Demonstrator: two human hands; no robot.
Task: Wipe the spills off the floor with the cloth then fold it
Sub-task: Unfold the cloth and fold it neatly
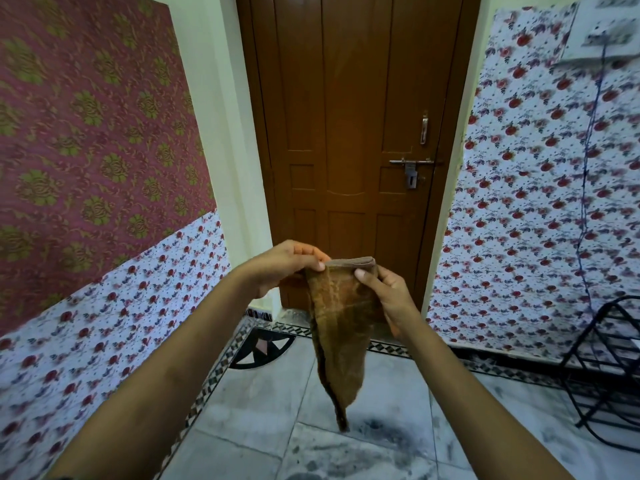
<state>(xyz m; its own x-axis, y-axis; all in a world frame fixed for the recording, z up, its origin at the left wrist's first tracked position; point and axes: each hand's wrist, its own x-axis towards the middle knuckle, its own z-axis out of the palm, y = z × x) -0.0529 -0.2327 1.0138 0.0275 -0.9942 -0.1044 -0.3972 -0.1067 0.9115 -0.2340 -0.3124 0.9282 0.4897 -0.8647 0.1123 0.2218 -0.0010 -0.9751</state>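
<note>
A brown cloth hangs in the air in front of me, doubled over along its top edge and tapering to a point below. My left hand pinches the top left corner between thumb and fingers. My right hand pinches the top right corner, thumb on the near face. Both hands are held at about the same height, close together. Below the cloth lies the grey marble floor, with dark smudged patches under the cloth's tip.
A shut brown wooden door with a metal latch stands straight ahead. Patterned walls close in on the left and right. A black metal rack stands on the floor at the right. A blue cord hangs down the right wall.
</note>
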